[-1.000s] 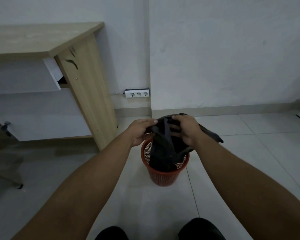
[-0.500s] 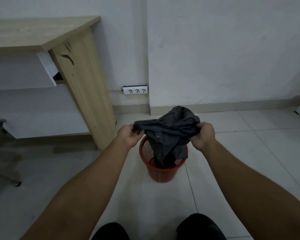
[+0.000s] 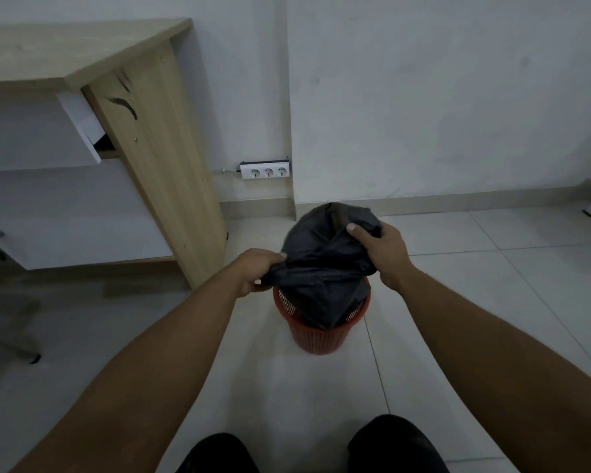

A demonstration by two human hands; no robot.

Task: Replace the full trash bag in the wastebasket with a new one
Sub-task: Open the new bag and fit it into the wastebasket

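A dark grey trash bag (image 3: 321, 268) balloons above a small red mesh wastebasket (image 3: 318, 336) on the tiled floor, its lower part hanging inside the basket. My left hand (image 3: 256, 273) pinches the bag's edge at the left, just above the basket's rim. My right hand (image 3: 382, 254) grips the bag's top right edge, thumb over the film. The inside of the basket is hidden by the bag.
A wooden desk (image 3: 151, 158) with a white drawer ajar stands to the left, close to the basket. A white power strip (image 3: 265, 170) sits on the wall behind. A chair base (image 3: 11, 339) is at the far left. My shoes (image 3: 396, 445) show at the bottom edge.
The bag has puffed up and spread wider over the basket. My hands moved apart, the right one rising to the bag's top right, the left staying low at the rim.
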